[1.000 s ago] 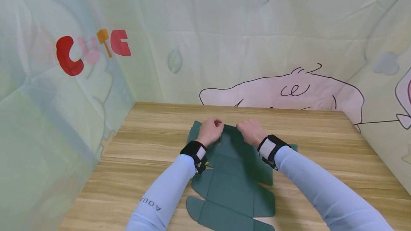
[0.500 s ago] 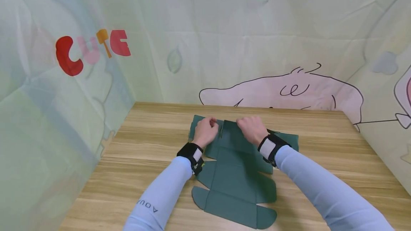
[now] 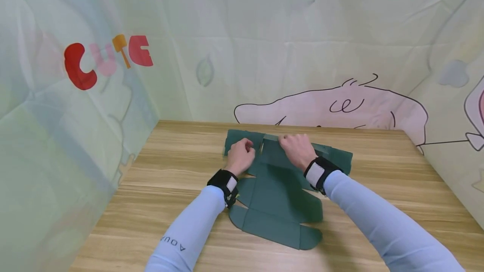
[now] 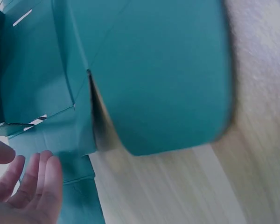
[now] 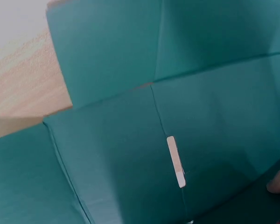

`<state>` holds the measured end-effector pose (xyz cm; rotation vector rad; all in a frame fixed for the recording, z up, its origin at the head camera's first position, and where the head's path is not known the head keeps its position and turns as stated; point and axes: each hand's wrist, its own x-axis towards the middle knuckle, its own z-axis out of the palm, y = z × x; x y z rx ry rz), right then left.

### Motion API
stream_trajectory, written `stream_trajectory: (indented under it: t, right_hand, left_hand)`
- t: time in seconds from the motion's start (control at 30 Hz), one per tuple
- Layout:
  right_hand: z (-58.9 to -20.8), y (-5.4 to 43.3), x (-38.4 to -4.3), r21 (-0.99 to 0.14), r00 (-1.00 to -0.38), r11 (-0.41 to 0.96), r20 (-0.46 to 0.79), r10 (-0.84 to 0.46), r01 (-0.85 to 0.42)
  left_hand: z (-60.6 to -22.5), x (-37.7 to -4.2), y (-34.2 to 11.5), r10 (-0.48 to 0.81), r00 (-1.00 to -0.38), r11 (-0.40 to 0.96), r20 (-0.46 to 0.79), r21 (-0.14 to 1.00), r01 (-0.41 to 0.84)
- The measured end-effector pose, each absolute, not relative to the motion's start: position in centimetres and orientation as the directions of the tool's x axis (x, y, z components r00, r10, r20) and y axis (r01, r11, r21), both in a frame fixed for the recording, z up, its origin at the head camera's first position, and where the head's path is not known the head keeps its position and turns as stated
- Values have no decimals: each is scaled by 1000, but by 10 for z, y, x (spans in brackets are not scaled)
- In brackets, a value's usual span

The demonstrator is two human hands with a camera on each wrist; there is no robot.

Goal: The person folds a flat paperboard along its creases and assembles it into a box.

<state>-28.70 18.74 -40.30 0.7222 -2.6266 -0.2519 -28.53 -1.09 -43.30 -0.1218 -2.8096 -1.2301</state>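
Observation:
A dark green, partly unfolded cardboard box (image 3: 280, 196) lies on the wooden table, its rounded flaps pointing towards me. My right hand (image 3: 298, 151) grips the raised panel at its far end; in the right wrist view the thumb (image 5: 279, 181) presses on that panel's edge. Over the far left side flap hovers my left hand (image 3: 240, 155), fingers loosely bent and holding nothing. The left wrist view shows those fingers (image 4: 35, 186) apart, beside a creased flap. A narrow slot (image 5: 176, 161) runs along a fold line. The right fingertips are mostly hidden.
The wooden table (image 3: 181, 154) surrounds the cardboard on every side. Behind it hangs a pale printed cloth (image 3: 249, 53), with another cloth wall on the left bearing coloured letters (image 3: 80, 67).
The cardboard has slid away from me, and its far panel has tipped towards me, exposing more of the far side flaps. My left hand has left the panel edge and shifted slightly left.

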Motion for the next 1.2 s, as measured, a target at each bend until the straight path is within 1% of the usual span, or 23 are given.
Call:
stream_trajectory:
  t: [0.2,0.43,0.53,0.77,0.9,1.1,1.2]
  right_hand:
    - [-403,186,-286,312,-774,844,349,-529,-436]
    - [-406,187,-286,340,-762,834,357,-541,-434]
    - [-406,187,-285,353,-750,826,362,-554,-440]
    - [-407,187,-286,396,-708,793,373,-600,-463]
    - [-407,188,-286,389,-694,782,370,-617,-488]
    - [-407,189,-287,371,-692,778,363,-624,-507]
    - [-408,190,-288,378,-687,776,370,-626,-505]
  left_hand:
    - [-437,-281,-15,57,-996,706,62,703,84]
    - [-442,-277,-19,60,-997,765,-54,644,11]
    - [-443,-276,-20,64,-994,786,-84,618,-1]
    - [-446,-278,-20,82,-987,787,-138,616,-21]
    - [-448,-278,-17,78,-990,774,-116,634,-13]
    - [-449,-276,-11,102,-992,744,-74,667,26]
    - [-450,-276,-8,121,-991,753,-54,656,56]
